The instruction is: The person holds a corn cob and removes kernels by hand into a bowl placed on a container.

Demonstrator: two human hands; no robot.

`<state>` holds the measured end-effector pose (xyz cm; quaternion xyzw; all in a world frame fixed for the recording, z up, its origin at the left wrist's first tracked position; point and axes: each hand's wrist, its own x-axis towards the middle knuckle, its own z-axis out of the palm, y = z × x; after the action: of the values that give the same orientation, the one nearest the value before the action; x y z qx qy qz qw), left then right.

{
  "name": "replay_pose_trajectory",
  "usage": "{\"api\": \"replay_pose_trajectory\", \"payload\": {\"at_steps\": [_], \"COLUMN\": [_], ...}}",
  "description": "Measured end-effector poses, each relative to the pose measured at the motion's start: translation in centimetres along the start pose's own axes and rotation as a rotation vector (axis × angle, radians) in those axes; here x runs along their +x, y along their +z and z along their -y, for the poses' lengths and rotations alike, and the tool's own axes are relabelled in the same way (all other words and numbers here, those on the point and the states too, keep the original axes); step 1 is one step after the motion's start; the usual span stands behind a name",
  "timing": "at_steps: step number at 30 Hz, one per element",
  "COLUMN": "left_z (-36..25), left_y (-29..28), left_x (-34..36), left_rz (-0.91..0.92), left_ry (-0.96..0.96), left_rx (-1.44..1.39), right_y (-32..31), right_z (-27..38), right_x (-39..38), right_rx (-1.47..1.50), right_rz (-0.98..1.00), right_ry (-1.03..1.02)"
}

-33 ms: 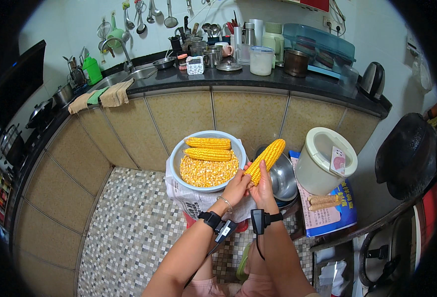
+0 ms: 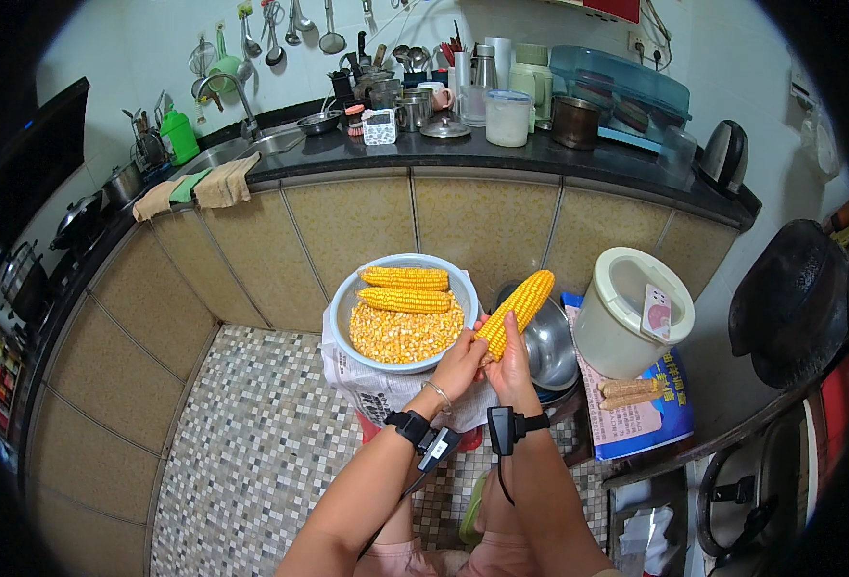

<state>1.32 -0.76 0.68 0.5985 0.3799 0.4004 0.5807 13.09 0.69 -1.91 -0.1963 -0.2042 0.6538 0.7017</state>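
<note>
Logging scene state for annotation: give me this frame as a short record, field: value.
left hand: at lower end of the held corn ear
right hand: grips that ear
light-blue basin: contains two corn ears, loose kernels
metal bowl: right of basin, partly hidden
bare cobs: on printed sheet, beside cream lidded bucket

Smooth plastic basin (image 2: 343,306), shiny metal bowl (image 2: 551,351)

characters on blue sheet (image 2: 670,415), print on pale sheet (image 2: 359,385)
</note>
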Motion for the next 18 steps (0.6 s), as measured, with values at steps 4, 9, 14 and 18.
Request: {"api": "replay_pose_trajectory", "payload": {"at_steps": [4,9,14,18], "left_z": [0.1,-0.4,-0.3,0.1], "left_y": [-0.1,0.0,0.0,0.1], "left_x": [0.1,-0.2,0.1,0.1], "left_rz": [-0.012,-0.006,-0.008,-0.011], "left_ry": [-0.007,-0.021,-0.036,0.015], "left_rx": [0.025,-0.023,0.025,0.033], "right_y": [0.1,0.0,-0.2,-0.4], "right_z": [-0.1,-0.1,-0.3,-0.4], "right_x": [-0.1,0.0,0.3,0.4], "right_rx": [0.019,0.016,0.027,0.020], "right_rz": [-0.012,-0.027,-0.016,0.001], "right_ry": [-0.003,-0.012,-0.008,-0.009]}}
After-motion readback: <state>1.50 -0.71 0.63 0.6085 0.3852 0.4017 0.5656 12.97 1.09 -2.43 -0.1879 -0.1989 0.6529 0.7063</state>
